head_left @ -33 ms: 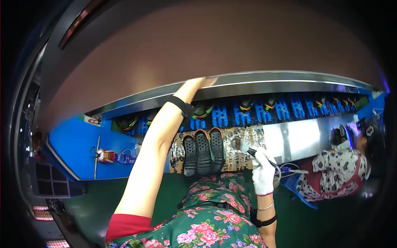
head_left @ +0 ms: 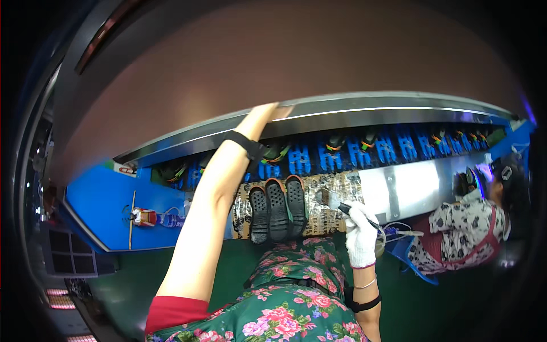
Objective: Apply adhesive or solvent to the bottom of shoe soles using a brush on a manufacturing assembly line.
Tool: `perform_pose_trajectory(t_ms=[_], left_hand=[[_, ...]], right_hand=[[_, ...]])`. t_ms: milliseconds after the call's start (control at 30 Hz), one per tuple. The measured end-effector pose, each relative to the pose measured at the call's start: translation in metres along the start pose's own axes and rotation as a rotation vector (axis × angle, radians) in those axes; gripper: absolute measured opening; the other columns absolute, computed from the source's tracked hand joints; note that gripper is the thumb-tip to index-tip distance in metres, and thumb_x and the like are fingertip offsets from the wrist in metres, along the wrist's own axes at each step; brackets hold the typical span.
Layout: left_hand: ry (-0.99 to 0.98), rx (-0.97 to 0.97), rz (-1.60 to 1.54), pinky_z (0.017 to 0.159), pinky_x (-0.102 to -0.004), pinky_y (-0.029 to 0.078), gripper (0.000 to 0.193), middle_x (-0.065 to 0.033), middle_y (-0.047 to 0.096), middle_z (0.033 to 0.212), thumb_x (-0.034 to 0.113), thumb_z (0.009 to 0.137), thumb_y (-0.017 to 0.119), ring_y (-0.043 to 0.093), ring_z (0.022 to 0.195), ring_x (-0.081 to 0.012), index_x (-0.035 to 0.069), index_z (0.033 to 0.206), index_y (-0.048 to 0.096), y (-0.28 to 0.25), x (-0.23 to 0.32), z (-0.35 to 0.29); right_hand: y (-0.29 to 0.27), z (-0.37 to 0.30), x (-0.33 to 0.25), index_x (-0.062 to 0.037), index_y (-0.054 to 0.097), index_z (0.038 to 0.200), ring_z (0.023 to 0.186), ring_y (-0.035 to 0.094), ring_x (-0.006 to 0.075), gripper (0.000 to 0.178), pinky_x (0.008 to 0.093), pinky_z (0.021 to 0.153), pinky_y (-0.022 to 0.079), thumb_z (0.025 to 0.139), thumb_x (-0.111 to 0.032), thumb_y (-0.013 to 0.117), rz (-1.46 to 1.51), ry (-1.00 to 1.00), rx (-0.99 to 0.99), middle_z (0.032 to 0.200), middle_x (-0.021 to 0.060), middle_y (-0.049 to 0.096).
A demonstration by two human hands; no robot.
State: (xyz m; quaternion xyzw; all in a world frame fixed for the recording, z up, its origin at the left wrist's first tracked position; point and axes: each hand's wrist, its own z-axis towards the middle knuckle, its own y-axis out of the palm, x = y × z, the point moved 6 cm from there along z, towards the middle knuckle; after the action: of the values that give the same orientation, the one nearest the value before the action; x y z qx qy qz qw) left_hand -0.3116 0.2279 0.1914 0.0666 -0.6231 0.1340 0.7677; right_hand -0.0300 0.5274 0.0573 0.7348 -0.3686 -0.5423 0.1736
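My left arm reaches forward and up, and my left hand (head_left: 274, 113) is at the long metal rail (head_left: 364, 104). The fingers are blurred and partly hidden behind its edge. In a white glove, my right hand (head_left: 360, 235) is closed around a brush (head_left: 343, 207) with a black handle. Its dark bristles point left and forward, over the taped cardboard. Three black clogs (head_left: 277, 212) with holed uppers and orange edges stand side by side on the cardboard (head_left: 242, 212), left of the brush and just ahead of my body.
Behind the cardboard runs a row of blue holders (head_left: 330, 159), some with dark and green footwear parts. A brown hood (head_left: 319, 51) hangs over them. A shiny metal plate (head_left: 407, 185) lies to the right, near a seated co-worker (head_left: 467, 228). A blue surface (head_left: 102, 199) with small items is at left.
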Motion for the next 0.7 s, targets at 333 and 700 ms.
perform_pose_trajectory(t_ms=[333,700], left_hand=[[0.353,0.191,0.285,0.109,-0.0352,0.04,0.027,-0.0119,0.06,0.128,0.023,0.103,0.064,0.055,0.122,-0.0212,-0.002,0.111,0.07,-0.085,0.034,-0.127],[-0.765,-0.128,-0.792,0.076,-0.0407,0.062,0.05,-0.0168,0.074,0.094,0.032,0.083,0.058,0.073,0.075,-0.0293,-0.007,0.113,0.065,-0.038,-0.042,-0.257]], right_hand=[[-0.02,-0.002,-0.009,0.0057,0.067,0.118,0.086,0.066,0.0144,0.023,0.0213,0.063,0.048,0.095,0.002,0.065,0.249,0.135,-0.104,0.109,0.0149,0.071],[0.085,-0.02,-0.051,0.002,0.071,0.119,0.085,0.063,0.008,0.025,0.021,0.068,0.048,0.095,-0.005,0.067,0.022,0.138,-0.347,0.104,0.0058,0.073]])
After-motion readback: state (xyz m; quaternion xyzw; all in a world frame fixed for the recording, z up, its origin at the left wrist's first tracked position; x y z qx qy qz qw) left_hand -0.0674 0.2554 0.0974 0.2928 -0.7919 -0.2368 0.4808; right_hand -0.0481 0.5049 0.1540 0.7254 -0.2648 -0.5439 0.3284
